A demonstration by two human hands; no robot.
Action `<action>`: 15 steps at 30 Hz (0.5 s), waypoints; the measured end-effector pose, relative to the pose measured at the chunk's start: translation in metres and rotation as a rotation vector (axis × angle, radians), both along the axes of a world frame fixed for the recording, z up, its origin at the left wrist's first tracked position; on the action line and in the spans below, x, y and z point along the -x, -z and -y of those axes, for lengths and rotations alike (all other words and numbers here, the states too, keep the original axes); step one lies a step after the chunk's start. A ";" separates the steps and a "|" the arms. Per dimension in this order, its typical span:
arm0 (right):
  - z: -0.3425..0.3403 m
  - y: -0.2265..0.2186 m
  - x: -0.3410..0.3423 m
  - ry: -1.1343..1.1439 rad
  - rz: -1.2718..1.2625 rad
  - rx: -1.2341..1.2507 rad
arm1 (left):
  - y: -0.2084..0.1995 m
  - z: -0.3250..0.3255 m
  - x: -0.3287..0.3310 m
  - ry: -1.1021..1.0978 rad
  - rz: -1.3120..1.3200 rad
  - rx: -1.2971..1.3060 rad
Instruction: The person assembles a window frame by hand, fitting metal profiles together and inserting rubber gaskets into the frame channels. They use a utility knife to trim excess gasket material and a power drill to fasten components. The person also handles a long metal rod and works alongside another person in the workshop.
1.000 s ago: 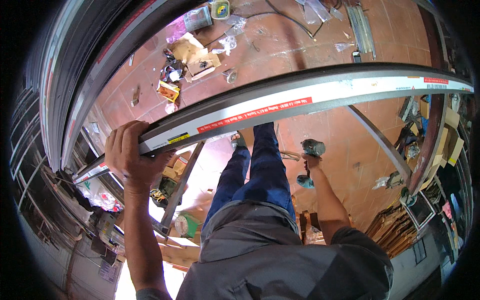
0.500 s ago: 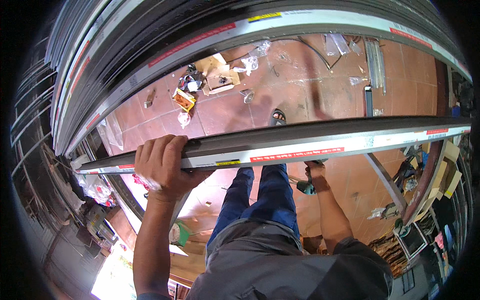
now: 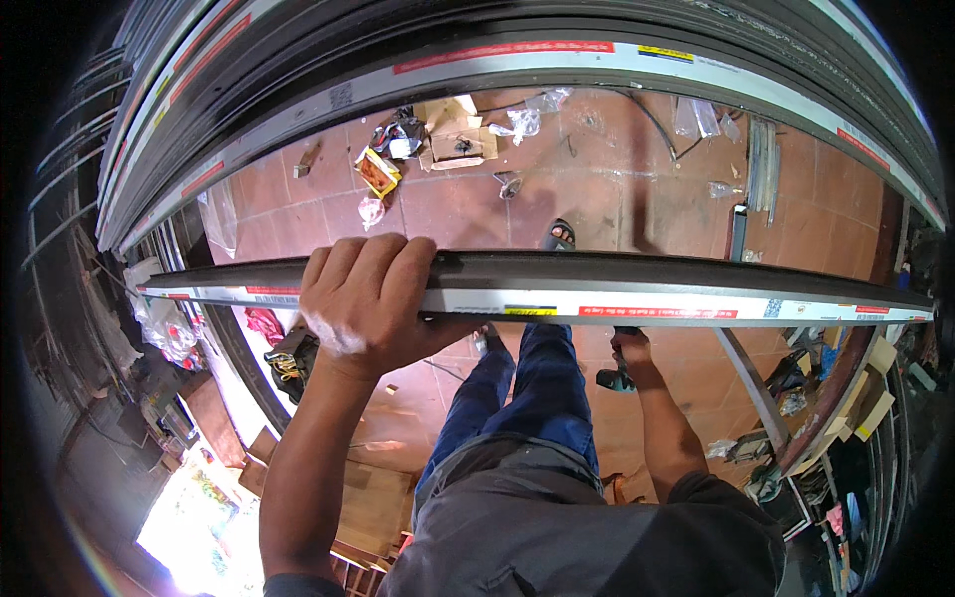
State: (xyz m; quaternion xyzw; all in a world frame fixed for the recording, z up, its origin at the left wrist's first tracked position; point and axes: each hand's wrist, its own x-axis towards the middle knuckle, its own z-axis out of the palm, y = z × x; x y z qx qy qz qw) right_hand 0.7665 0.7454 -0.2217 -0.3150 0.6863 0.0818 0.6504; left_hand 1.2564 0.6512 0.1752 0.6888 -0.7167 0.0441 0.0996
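A long dark metal profile bar (image 3: 637,274) runs across the view in front of me, with a white, red and yellow label strip along its near side. My left hand (image 3: 368,303) is closed over it left of the middle, fingers over the top and thumb along the near side. Beneath the bar, lower and to the right, my right hand (image 3: 632,348) is wrapped around the handle of a teal-and-black power tool (image 3: 615,380). The bar hides part of that tool, so its exact kind is unclear.
Many similar bars (image 3: 497,50) are stacked beyond, spanning the top. On the tiled floor lie an opened cardboard box (image 3: 463,149), a yellow box (image 3: 378,173), plastic bags and a bundle of thin strips (image 3: 763,169). A slanted metal leg (image 3: 751,383) stands at right.
The view has turned slightly, and the bar now lies nearly level instead of rising to the right. My left hand appears further right, still gripping it. My right hand keeps the tool low.
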 end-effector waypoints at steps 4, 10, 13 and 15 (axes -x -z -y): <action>0.011 -0.037 -0.021 -0.022 -0.116 -0.083 | 0.002 -0.002 0.002 0.001 0.004 0.017; -0.013 -0.049 -0.005 0.163 0.038 -0.177 | 0.006 -0.028 0.022 -0.144 -0.100 0.123; -0.022 -0.047 -0.004 0.056 -0.029 -0.177 | 0.009 -0.091 0.053 -0.077 -0.224 0.213; -0.035 -0.032 0.006 -0.039 -0.090 -0.152 | 0.027 -0.165 0.076 -0.110 -0.593 -0.094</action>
